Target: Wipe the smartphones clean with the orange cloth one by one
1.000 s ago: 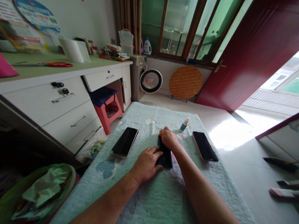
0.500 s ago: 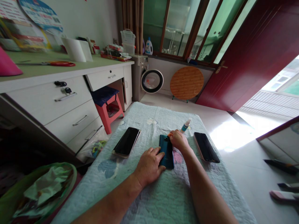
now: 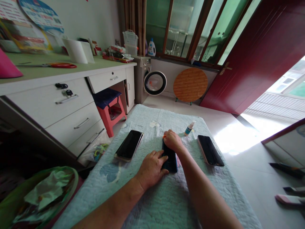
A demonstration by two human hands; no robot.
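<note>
A dark blue smartphone (image 3: pixel 170 161) lies back side up on the quilted cover, its far end hidden under my right hand. My left hand (image 3: pixel 152 167) holds it at the left side, fingers on the back and thumb by the near edge. Closed over the phone's far end, my right hand (image 3: pixel 172 140) pinches a small orange cloth (image 3: pixel 164 136), of which only a bit shows. A small spray bottle (image 3: pixel 190 128) stands beyond the right hand. One black-screened phone (image 3: pixel 130 144) rests to the left, and another phone (image 3: pixel 210 150) to the right.
The pale blue quilted cover (image 3: pixel 147 210) drapes the surface under the phones. At left are a white desk (image 3: pixel 71 116), a red stool (image 3: pixel 111 116) and a bin (image 3: pixel 75 178) with crumpled paper. A washing machine (image 3: pixel 141 79) with its door open stands behind.
My right hand has moved left across the phone's far end, from its right corner to its left, with the orange cloth. My left hand stays in place.
</note>
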